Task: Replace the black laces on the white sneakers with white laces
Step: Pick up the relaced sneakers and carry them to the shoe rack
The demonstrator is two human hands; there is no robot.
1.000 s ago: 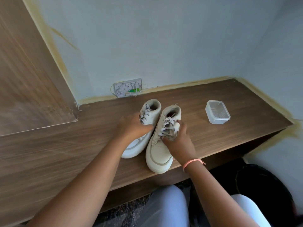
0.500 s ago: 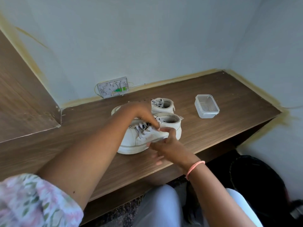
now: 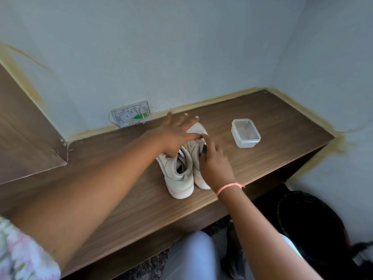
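Sneakers (image 3: 178, 174) now heel-first, left hand (image 3: 177, 134) splayed.

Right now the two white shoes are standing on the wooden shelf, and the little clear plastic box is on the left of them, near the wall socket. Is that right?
Not quite. The head view shows the clear plastic box on the right of the white shoes, away from the wall socket. The shoes do stand on the wooden shelf.

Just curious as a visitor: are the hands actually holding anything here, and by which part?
Nothing is gripped. The left hand lies spread, fingers straight, over the sneakers' toes; the right hand rests straight fingers on the right sneaker's side.
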